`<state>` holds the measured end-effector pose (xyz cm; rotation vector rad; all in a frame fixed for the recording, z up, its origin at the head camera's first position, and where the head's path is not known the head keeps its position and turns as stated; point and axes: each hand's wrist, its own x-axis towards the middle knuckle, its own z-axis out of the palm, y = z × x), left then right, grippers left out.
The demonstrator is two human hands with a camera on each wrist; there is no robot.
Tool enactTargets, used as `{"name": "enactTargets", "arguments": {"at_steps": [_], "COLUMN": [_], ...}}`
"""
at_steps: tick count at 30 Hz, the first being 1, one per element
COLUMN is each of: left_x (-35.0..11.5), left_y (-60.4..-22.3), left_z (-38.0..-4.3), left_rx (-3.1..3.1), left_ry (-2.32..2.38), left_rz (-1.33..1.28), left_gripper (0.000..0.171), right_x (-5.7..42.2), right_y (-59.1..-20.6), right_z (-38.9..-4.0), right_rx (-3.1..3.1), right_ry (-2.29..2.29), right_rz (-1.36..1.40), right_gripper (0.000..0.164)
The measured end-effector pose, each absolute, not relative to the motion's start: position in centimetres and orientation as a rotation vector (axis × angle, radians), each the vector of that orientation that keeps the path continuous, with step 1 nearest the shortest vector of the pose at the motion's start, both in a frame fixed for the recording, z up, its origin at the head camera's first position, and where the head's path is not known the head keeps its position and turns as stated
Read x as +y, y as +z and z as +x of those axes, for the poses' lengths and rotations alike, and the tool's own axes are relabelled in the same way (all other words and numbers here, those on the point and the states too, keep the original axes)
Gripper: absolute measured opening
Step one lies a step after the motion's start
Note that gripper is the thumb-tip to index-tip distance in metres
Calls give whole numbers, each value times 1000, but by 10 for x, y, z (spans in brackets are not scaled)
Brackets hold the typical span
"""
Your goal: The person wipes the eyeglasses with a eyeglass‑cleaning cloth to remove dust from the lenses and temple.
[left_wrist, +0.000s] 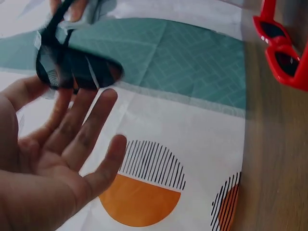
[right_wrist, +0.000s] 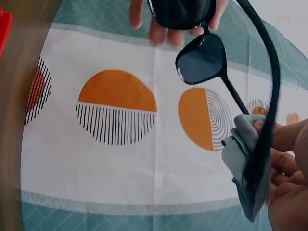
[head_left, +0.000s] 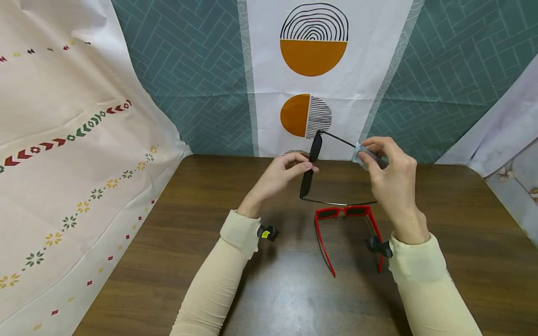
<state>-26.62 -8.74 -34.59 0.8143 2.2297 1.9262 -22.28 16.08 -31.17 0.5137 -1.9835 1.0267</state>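
Black sunglasses [head_left: 307, 183] are held up above the table, their lenses turned edge-on in the head view. My left hand [head_left: 277, 176] pinches them near the middle of the front, thumb and fingers at the frame. In the left wrist view the dark lens [left_wrist: 94, 70] sits between thumb and fingers, slightly blurred. My right hand [head_left: 395, 179] grips a grey-blue cloth [right_wrist: 243, 154], folded around one temple arm of the sunglasses. The other temple arm [right_wrist: 274, 82] runs free past the right hand. Red sunglasses [head_left: 341, 209] lie below on the table, temple arms unfolded toward me.
The brown wooden table [head_left: 180, 224] reaches back to a hung cloth backdrop [head_left: 269, 79] with orange half-circles and green panels. A cream patterned cloth [head_left: 84, 154] hangs along the left side, and another pale cloth [head_left: 504, 121] on the right.
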Motion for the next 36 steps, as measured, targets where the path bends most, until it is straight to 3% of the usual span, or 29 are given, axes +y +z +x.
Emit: {"name": "enactTargets", "arguments": {"at_steps": [16, 36], "left_x": [-97, -71], "left_y": [-337, -330], "left_z": [-259, -239], "left_rx": [2305, 2675], "left_ry": [1911, 1524], "left_rz": [631, 811], "left_gripper": [23, 18], "right_x": [168, 151], "right_y": [-317, -324], "right_z": [-231, -231], "right_rx": [-2011, -2016], "right_ry": [971, 935], "right_rz": [542, 539], "right_gripper": [24, 28]}}
